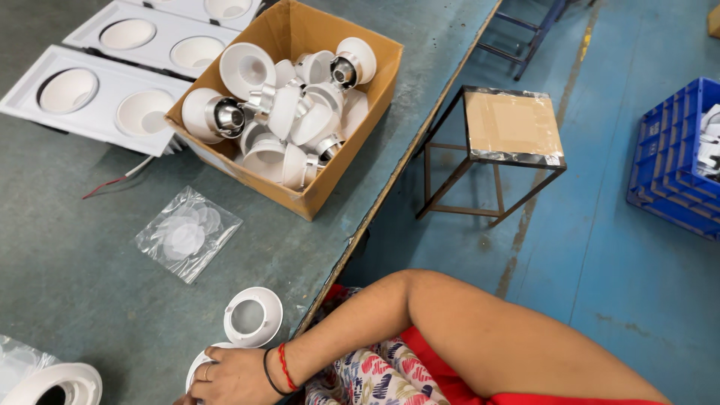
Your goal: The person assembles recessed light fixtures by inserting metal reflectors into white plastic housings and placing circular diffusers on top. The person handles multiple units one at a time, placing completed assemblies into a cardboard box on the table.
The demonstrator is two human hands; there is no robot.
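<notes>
Right hand (229, 377) is gripping a white lamp cup (201, 362) on the table (67, 277), one cup (253, 316) beside it, box (341, 157) w/ lots more waiting; left hand isn't showing.

White round lamp cup (196, 365) on bench edge, under hand.

You have a single view, from the camera on your head, tilted steeply down and turned toward your right. It sits close above the bench (90, 247), whose edge runs from 6 o'clock up to 1 o'clock. The box (292, 112) lies at 11 o'clock, the stool (510, 127) at 1 o'clock, the crate (675, 157) at 3 o'clock, your right hand (232, 375) at 6 o'clock.
</notes>
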